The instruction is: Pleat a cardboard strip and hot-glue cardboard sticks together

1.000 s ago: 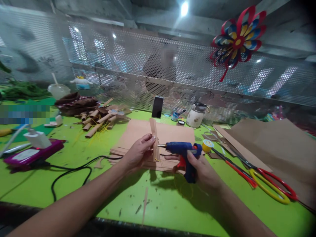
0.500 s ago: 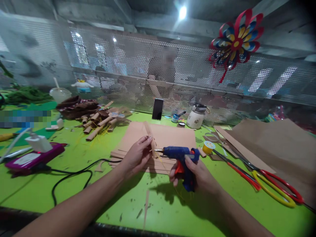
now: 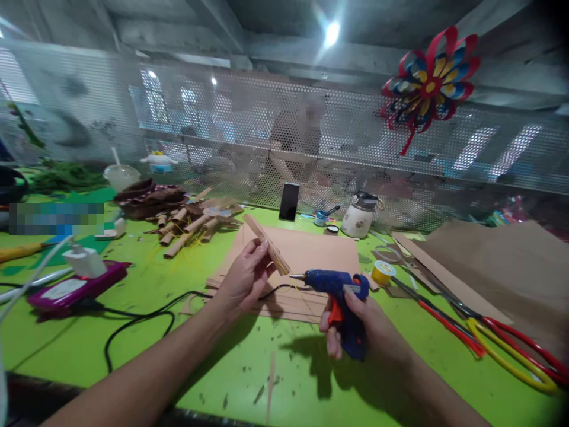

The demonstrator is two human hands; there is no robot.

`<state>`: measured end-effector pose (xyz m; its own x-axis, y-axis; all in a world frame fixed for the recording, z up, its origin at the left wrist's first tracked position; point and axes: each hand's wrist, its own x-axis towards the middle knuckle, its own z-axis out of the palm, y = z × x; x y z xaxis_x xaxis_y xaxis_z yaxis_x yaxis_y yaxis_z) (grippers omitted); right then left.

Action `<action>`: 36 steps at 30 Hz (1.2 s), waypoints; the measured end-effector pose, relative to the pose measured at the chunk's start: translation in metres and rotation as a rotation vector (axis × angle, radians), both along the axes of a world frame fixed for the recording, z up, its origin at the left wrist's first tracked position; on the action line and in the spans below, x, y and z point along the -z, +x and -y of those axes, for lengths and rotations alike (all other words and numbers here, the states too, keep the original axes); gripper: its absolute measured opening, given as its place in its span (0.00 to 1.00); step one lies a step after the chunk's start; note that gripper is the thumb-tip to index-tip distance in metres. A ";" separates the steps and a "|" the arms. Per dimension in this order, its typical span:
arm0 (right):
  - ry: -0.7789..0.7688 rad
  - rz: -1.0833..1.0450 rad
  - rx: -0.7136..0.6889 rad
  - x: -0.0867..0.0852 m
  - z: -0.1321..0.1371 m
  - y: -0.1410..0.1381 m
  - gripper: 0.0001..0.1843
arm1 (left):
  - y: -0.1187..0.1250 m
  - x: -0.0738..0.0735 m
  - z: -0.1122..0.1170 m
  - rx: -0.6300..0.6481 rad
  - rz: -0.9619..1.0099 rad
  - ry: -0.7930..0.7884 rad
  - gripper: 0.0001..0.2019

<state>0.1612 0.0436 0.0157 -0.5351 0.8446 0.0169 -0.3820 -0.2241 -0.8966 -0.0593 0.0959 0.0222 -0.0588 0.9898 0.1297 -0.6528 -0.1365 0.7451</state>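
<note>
Between the fingers and thumb of my left hand (image 3: pixel 249 273) is a rolled brown paper tube (image 3: pixel 265 243), tilted with its lower end toward the right. My right hand (image 3: pixel 355 317) is wrapped round the handle of a blue glue gun (image 3: pixel 331 281) with an orange trigger. The gun's metal nozzle points left, close to the tube's lower end; I cannot tell whether they touch. Beneath both hands lies a stack of brown paper sheets (image 3: pixel 311 243). A yellow thread hangs near the tube. Farther left are several similar paper rolls (image 3: pixel 184 231) in a pile.
Scissors with red and yellow handles (image 3: pixel 511 350) lie at the right, beside a yellow spool (image 3: pixel 383 273) and large brown paper (image 3: pixel 498 261). A purple power strip (image 3: pixel 80 290) with a black cord is at the left. A phone (image 3: pixel 288 201) and white jar (image 3: pixel 359 216) stand behind.
The paper tube has turned in my left hand, its lower end swinging right. The glue gun has shifted slightly right and down in view, and the whole scene has shifted slightly too.
</note>
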 end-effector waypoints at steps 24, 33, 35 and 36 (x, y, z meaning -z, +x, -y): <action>0.064 0.028 0.192 -0.004 0.002 -0.001 0.19 | -0.005 -0.013 0.003 -0.022 0.119 -0.002 0.04; 0.286 0.499 0.344 -0.026 0.004 0.018 0.23 | 0.005 -0.013 0.014 0.076 -0.076 -0.051 0.08; 0.331 0.560 0.355 -0.030 0.007 0.019 0.24 | 0.007 -0.015 0.017 0.092 -0.126 -0.068 0.08; 0.358 0.584 0.360 -0.033 0.009 0.019 0.23 | 0.007 -0.015 0.019 0.103 -0.150 -0.076 0.08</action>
